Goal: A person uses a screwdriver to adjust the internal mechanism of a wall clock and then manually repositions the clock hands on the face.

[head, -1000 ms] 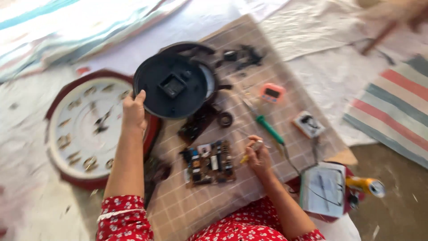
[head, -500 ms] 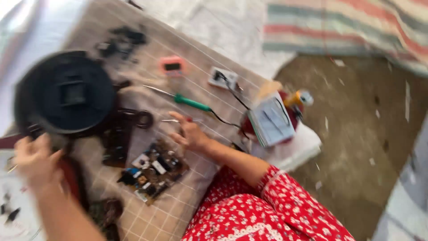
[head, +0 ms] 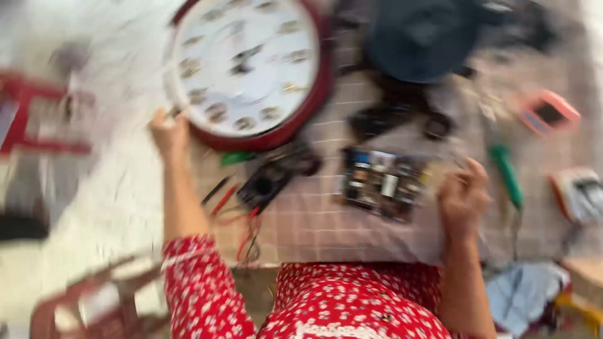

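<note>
My view has swung left. My left hand now grips the wall clock by its lower rim; my right hand, loosely curled, holds nothing clear beside the circuit board.

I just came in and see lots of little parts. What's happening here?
A person in a red flowered top sits at a gridded board. Their left hand is at the rim of a big red-framed wall clock. Their right hand rests beside a small circuit board. A green-handled screwdriver lies nearby. The picture is blurry.
</note>
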